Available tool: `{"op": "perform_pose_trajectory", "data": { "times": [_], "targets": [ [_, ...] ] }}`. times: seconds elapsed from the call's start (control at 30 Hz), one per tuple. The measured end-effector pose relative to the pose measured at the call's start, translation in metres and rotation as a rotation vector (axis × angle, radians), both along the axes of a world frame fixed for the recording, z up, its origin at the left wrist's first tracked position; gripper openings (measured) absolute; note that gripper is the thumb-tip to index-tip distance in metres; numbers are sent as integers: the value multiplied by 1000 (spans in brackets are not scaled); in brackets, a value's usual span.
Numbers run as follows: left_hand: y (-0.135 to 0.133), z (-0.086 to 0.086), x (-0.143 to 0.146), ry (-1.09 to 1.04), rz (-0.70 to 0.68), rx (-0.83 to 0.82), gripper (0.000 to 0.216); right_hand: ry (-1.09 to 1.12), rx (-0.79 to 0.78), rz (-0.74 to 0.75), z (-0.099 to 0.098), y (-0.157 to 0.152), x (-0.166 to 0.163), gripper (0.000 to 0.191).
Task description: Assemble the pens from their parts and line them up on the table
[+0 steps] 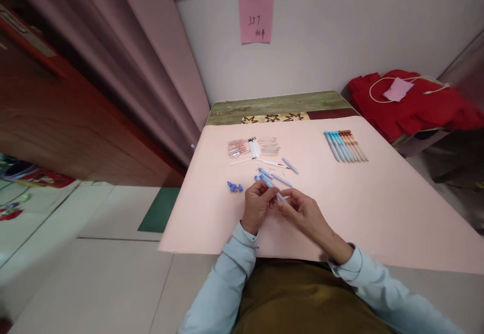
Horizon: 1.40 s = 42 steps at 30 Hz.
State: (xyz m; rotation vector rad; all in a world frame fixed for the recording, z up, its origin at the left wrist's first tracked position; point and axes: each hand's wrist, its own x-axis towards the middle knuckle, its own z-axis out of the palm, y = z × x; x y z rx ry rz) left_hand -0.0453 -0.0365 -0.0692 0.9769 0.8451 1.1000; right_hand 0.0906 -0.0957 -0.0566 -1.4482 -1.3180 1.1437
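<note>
1. At the far left, a brown wooden panel (94, 112) stands beside a mauve curtain (151, 47), with a green mat (161, 208) on the floor below.
2. Next comes the table, covered by a pale pink sheet (378, 218); on its left part lies a small cluster of blue pieces (233, 187).
3. Farther back, a group of clear pinkish tubes (237, 148) lies left of a bundle of dark-tipped white refills (253, 148); more clear tubes (269, 146) lie on the bundle's right. Above, a pink note (256, 19) marked 357 is on the wall.
4. Near the front edge, the left hand (259, 204) has thumb and fingers clamped on the blue-and-lilac pen (280, 197), close to its blue end. The pen is tilted, held between both hands over the sheet.
5. Just beyond lie a blue part (265, 173) and two lilac barrels (290, 165), near single refills.
6. To the right, the right hand (304, 209) pinches the pen's lilac end, its fingertips together around it.
7. Well apart, blue-topped pens (333, 146) lie side by side with brown-topped pens (354, 146) in one row.
8. At the far right, a red cloth (434, 115) bears a white cable (372, 94) and a pink paper (398, 89).
</note>
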Motion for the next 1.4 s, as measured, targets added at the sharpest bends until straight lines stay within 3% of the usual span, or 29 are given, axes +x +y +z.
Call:
{"op": "perform_pose_trajectory", "data": {
  "times": [0.13,0.23,0.3,0.33,0.43,0.5,0.7,0.87,0.97,1.03,1.2,1.27,1.4],
  "targets": [
    [-4,3,-6,95,23,48,22,-10,24,-28,-2,1,5,38],
    [1,7,-35,288,233,149,18,100,-26,-83,-1,0,10,41],
    [7,10,-61,555,409,299,15,157,-64,-119,0,-1,14,44],
    [10,11,-74,706,422,387,16,180,-80,-127,0,-1,15,45],
    [16,9,-98,1118,343,550,22,236,-120,-118,-5,0,15,45],
    [18,5,-102,1280,272,586,24,261,-132,-94,-10,0,14,44],
    [24,-2,-94,1350,162,610,15,271,-150,-53,-16,-1,16,41],
    [23,18,-78,1198,177,742,18,259,-132,-51,-10,-1,21,40],
    [16,32,-55,954,198,685,20,209,-117,-37,-3,-3,22,38],
    [11,38,-37,698,219,494,24,171,-95,-32,2,-6,23,38],
    [2,43,-4,-128,206,-195,32,40,-24,-29,10,-13,28,36],
    [0,44,1,-263,180,-315,31,3,-9,-29,12,-14,29,35],
    [-3,48,4,-298,191,-343,32,-22,-2,-27,13,-14,31,34]
  ]
}}
